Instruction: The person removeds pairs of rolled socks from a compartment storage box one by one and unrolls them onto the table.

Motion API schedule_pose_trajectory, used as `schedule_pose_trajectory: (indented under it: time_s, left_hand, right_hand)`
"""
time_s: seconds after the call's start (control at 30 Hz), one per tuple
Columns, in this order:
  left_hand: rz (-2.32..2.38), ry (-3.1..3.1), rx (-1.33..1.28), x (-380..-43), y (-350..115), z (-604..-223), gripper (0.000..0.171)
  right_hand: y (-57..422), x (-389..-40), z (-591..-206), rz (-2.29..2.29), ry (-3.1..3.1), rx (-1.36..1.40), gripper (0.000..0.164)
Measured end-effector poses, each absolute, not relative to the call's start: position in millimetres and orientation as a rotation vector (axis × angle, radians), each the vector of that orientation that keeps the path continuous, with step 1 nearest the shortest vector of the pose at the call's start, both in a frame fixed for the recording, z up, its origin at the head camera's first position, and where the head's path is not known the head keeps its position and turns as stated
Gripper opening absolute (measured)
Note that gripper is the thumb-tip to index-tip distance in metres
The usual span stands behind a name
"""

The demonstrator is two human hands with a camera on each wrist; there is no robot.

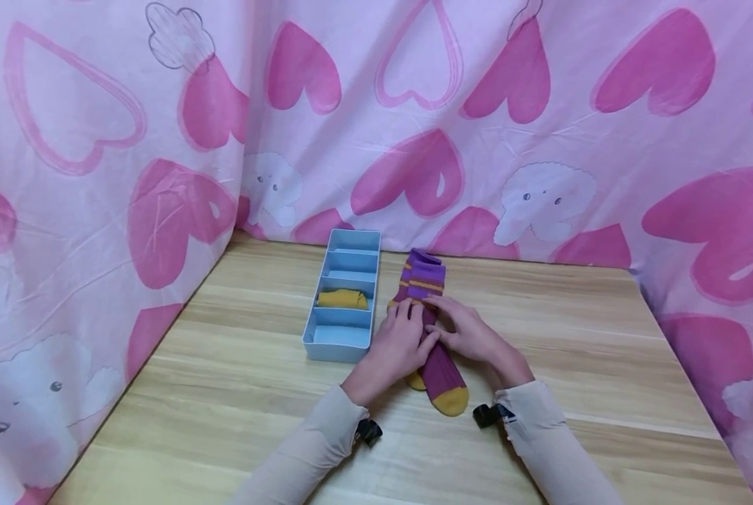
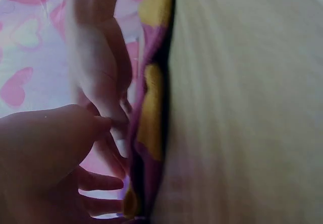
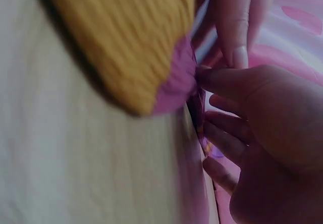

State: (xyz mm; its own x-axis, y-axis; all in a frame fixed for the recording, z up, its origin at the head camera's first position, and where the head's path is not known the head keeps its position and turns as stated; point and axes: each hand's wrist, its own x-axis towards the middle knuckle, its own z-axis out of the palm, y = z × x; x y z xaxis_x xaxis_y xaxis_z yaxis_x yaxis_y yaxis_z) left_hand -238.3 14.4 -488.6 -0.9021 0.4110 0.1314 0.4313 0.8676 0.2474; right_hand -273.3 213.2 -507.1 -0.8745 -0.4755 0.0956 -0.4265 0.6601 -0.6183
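Observation:
A pair of purple and maroon socks (image 1: 442, 368) with mustard toes, heels and stripes lies lengthwise on the table, one sock partly over the other, cuffs at the far end. My left hand (image 1: 398, 344) rests on the middle of the socks, fingers pointing away from me. From the right, my right hand (image 1: 471, 333) touches the top sock with its thumb and fingertips, close by the left thumb. In the right wrist view, a mustard sock toe (image 3: 126, 37) looms near the camera, with the right hand (image 3: 272, 128) beside it. The left wrist view shows the socks edge-on.
Just left of the socks stands a light blue divided box (image 1: 337, 351); one compartment holds a folded mustard cloth item (image 1: 342, 299). The wooden table (image 1: 224, 393) meets a pink heart-patterned curtain (image 1: 408, 119) at the back and sides.

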Motion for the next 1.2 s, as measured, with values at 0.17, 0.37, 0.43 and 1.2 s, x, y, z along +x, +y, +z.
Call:
schedule_pose_trajectory:
  time_s: [0.17,0.37,0.43,1.2]
  left_hand:
    - [-0.421,-3.039,-0.594,-237,16,-496,0.075]
    - [-0.335,-3.056,-0.591,-235,15,-499,0.079]
    - [-0.309,-3.062,-0.602,-235,14,-499,0.075]
    - [-0.121,-3.213,-0.659,-224,13,-484,0.08]
  right_hand:
    - [215,-270,-505,-0.907,2.831,-0.685,0.067]
    - [219,-269,-500,-0.844,2.852,-0.605,0.069]
    - [221,-270,-500,-0.825,2.861,-0.571,0.069]
    - [247,-274,-500,-0.689,2.846,-0.426,0.093]
